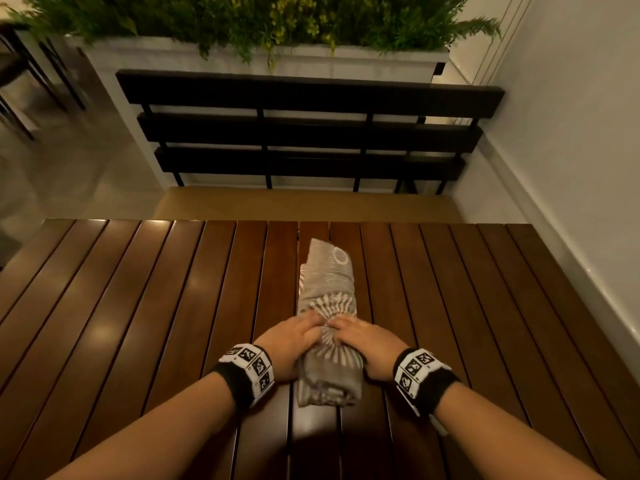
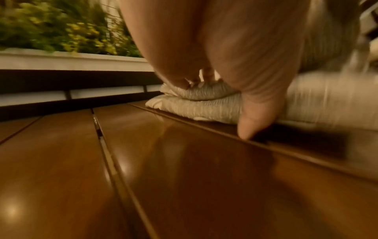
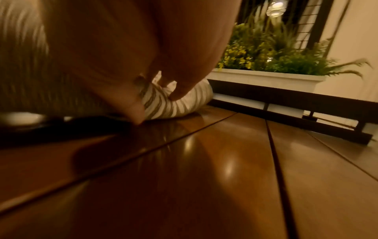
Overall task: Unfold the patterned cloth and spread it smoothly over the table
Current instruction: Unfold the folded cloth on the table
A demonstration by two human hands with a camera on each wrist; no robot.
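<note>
A grey patterned cloth (image 1: 327,282) with white sunburst prints lies folded into a long narrow bundle on the dark slatted wooden table (image 1: 138,306), running away from me along the middle slats. My left hand (image 1: 294,336) grips the bundle's near part from the left, and my right hand (image 1: 360,336) grips it from the right, fingers curled over the top and nearly meeting. In the left wrist view, the left hand (image 2: 225,48) bunches the cloth (image 2: 194,105), thumb down its side. In the right wrist view, the right hand (image 3: 143,40) pinches striped folds of the cloth (image 3: 174,105).
A dark slatted bench (image 1: 304,133) stands just beyond the table's far edge. Behind it is a white planter box (image 1: 242,60) with green plants. A white wall (image 1: 571,133) runs close along the table's right side. Pale floor lies to the left.
</note>
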